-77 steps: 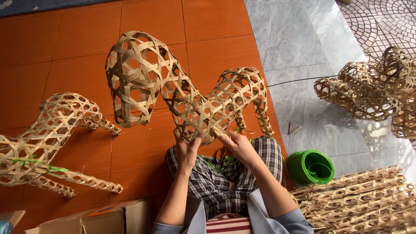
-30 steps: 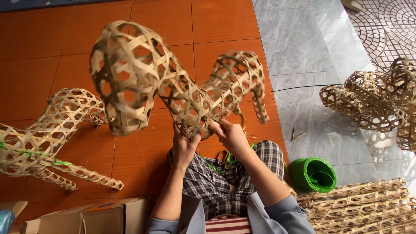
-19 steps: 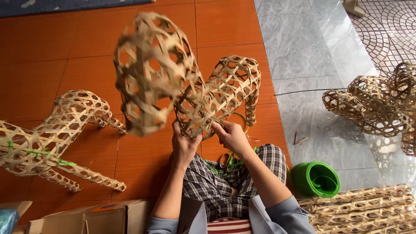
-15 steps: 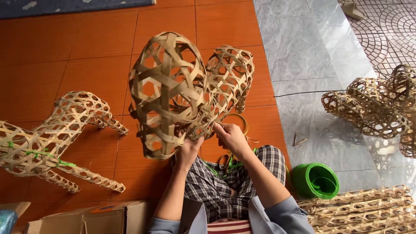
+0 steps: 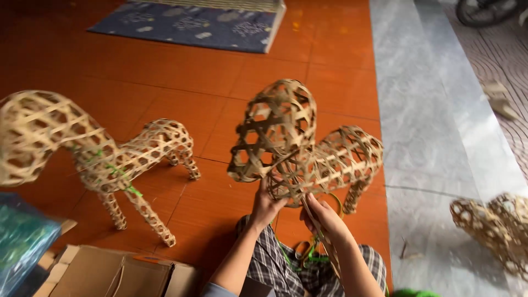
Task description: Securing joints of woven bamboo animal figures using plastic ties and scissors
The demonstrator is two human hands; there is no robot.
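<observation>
Head view: a seated person looks down at a woven bamboo animal figure (image 5: 308, 148) held above the lap.
Material: flat pale bamboo strips plaited in an open hexagon lattice, so the floor shows through the gaps.
Shape: a rounded, bulbous head end toward the camera's left, a narrower neck, a barrel body and short tube legs behind.
Left hand (image 5: 268, 201): closed around the strips under the neck, fingers curled into the lattice.
Right hand (image 5: 324, 214): fingers pinched on a loose bamboo strip (image 5: 324, 242) that runs down from the figure's underside toward the lap.
Position of figure: directly above and touching both hands, its body stretching away to the right, legs close to the floor tiles.
Second figure (image 5: 93, 154): a finished animal of the same weave standing on four legs to the left, well apart from the hands, with green ties on its chest.
Floor (image 5: 181, 77): glossy orange tiles, open between the two figures; a grey marbled strip (image 5: 434, 110) runs along the right.
Edges: a blue patterned rug (image 5: 187, 25) lies at the far side; a cardboard box (image 5: 110, 272) sits at the near left; more woven pieces (image 5: 489, 225) lie at the right edge.
Lap: checked cloth (image 5: 280, 267) with green cord (image 5: 308, 256) lying on it.
</observation>
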